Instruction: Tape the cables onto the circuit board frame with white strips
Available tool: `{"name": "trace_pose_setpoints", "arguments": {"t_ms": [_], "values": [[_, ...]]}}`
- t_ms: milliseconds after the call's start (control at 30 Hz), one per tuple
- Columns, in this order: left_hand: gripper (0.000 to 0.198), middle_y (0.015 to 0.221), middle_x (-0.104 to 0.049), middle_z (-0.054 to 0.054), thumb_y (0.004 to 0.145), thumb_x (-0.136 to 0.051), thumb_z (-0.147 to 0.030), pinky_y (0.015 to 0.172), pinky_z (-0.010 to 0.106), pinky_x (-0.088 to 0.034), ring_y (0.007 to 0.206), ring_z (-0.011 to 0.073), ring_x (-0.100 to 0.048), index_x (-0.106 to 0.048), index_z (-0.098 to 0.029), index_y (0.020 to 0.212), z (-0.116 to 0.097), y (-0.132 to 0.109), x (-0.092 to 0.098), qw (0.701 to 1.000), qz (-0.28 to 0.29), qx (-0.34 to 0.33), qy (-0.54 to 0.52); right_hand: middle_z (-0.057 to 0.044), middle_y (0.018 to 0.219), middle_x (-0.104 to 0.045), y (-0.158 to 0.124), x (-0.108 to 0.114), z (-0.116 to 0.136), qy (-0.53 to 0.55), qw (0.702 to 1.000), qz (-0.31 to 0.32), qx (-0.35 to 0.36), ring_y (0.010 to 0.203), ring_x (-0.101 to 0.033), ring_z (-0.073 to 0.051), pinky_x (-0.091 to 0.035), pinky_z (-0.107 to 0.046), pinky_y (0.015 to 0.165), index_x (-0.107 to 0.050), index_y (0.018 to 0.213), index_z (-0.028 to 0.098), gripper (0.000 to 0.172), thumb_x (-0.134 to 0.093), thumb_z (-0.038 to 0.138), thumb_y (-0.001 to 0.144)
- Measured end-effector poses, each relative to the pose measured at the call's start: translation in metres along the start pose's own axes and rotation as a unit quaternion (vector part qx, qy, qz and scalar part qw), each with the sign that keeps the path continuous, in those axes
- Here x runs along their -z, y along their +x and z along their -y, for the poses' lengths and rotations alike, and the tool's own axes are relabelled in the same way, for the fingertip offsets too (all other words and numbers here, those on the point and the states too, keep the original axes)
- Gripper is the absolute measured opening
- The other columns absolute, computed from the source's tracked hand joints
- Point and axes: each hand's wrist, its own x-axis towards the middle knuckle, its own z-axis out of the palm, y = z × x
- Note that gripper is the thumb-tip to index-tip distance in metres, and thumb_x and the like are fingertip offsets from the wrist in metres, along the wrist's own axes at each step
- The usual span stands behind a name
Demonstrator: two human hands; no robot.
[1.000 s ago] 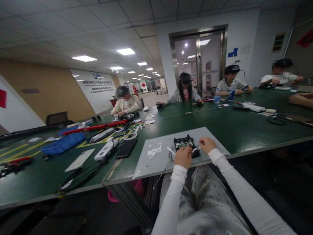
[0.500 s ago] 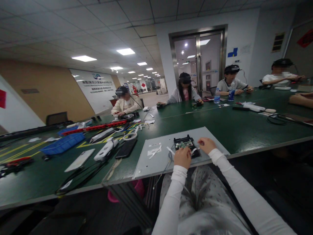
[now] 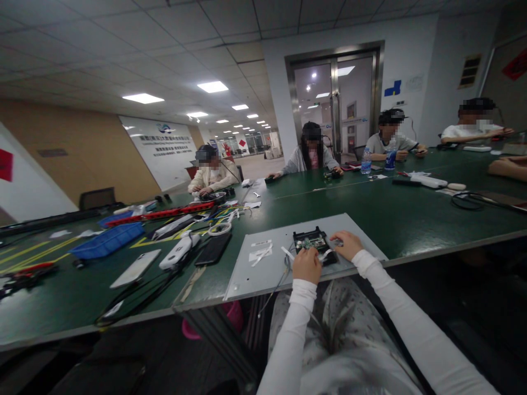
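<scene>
A black plastic frame with a green circuit board (image 3: 316, 241) lies on a flat grey panel (image 3: 255, 281) at the table's near edge. My left hand (image 3: 307, 265) is over its near left part, fingers curled and closed; what they pinch is hidden. At the frame's right side is my right hand (image 3: 348, 245), fingers bent and drawn together, the tips close to the edge. Whether it grips anything is too small to make out. A white ribbon strip (image 3: 326, 254) shows between the hands. Left of the frame, thin grey wires (image 3: 284, 271) hang past the panel's edge.
Paper labels (image 3: 260, 253) lie on the panel's left. Further left on the green table are a black phone (image 3: 213, 249), a white phone (image 3: 135, 269), a white power strip (image 3: 180, 250), black cables and a blue tray (image 3: 107, 241). Several people sit across the table.
My right hand has come left and slightly down, from beside the frame to its right edge. My left hand stays almost where it was.
</scene>
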Motion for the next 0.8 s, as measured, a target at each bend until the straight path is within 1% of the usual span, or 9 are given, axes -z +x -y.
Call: {"name": "trace_pose_setpoints", "arguments": {"t_ms": [167,300,400,533,600,700,800], "values": [[0.016,0.069,-0.057,0.004,0.069,-0.043,-0.007,0.069,0.029,-0.039,0.078,0.0189,-0.052,-0.054,-0.018,0.075,0.0,-0.001,-0.002,1.0,-0.013,-0.004,0.02,0.001,0.09,-0.058,0.002,-0.004,-0.006,0.014,1.0,-0.004,0.0,0.088,-0.049,-0.015,-0.035,-0.027,0.077,-0.06,0.082,0.024,0.03,-0.051,0.008,0.058],[0.015,0.069,-0.057,0.004,0.069,-0.043,-0.008,0.068,0.03,-0.039,0.078,0.0193,-0.052,-0.053,-0.018,0.075,0.0,-0.002,-0.002,0.999,-0.021,0.008,0.031,0.0,0.088,-0.059,0.005,-0.007,-0.012,0.024,1.0,-0.007,-0.019,0.084,-0.051,-0.014,-0.037,-0.026,0.076,-0.06,0.081,0.022,0.033,-0.048,0.004,0.057],[0.016,0.072,-0.058,0.004,0.07,-0.043,-0.009,0.07,0.031,-0.038,0.079,0.0191,-0.052,-0.054,-0.019,0.078,-0.002,-0.001,0.001,1.0,-0.022,0.009,0.02,-0.001,0.087,-0.059,0.006,-0.007,-0.012,0.03,0.999,-0.01,-0.025,0.083,-0.051,-0.014,-0.038,-0.026,0.076,-0.06,0.081,0.021,0.03,-0.049,0.006,0.058],[0.023,0.078,-0.059,0.001,0.068,-0.044,-0.007,0.077,0.031,-0.036,0.084,0.0169,-0.051,-0.054,-0.021,0.083,-0.003,0.0,0.004,0.998,0.007,-0.053,-0.021,-0.001,0.089,-0.058,0.003,-0.005,-0.006,0.027,1.0,-0.013,0.003,0.087,-0.05,-0.015,-0.038,-0.026,0.078,-0.059,0.085,0.023,0.029,-0.052,0.012,0.059],[0.026,0.079,-0.06,0.0,0.066,-0.044,-0.006,0.079,0.031,-0.034,0.086,0.0162,-0.051,-0.054,-0.022,0.084,-0.003,0.0,0.005,0.997,0.017,-0.073,-0.03,-0.001,0.092,-0.057,0.001,-0.003,-0.002,0.024,0.999,-0.012,0.018,0.089,-0.049,-0.016,-0.037,-0.027,0.079,-0.059,0.087,0.024,0.029,-0.053,0.015,0.06],[0.027,0.08,-0.06,0.0,0.066,-0.043,-0.006,0.08,0.031,-0.033,0.086,0.016,-0.05,-0.054,-0.022,0.085,-0.003,-0.001,0.005,0.996,0.014,-0.075,-0.036,-0.001,0.095,-0.057,-0.002,-0.001,0.002,0.02,0.999,-0.008,0.028,0.091,-0.049,-0.016,-0.036,-0.027,0.08,-0.059,0.088,0.025,0.029,-0.055,0.018,0.06],[0.026,0.08,-0.06,0.0,0.066,-0.044,-0.007,0.079,0.031,-0.034,0.086,0.0162,-0.051,-0.055,-0.022,0.084,-0.003,-0.001,0.005,0.997,0.014,-0.063,-0.039,-0.001,0.096,-0.056,-0.002,0.001,0.004,0.015,1.0,-0.001,0.026,0.092,-0.048,-0.017,-0.035,-0.028,0.08,-0.059,0.088,0.025,0.029,-0.056,0.018,0.06]]}}
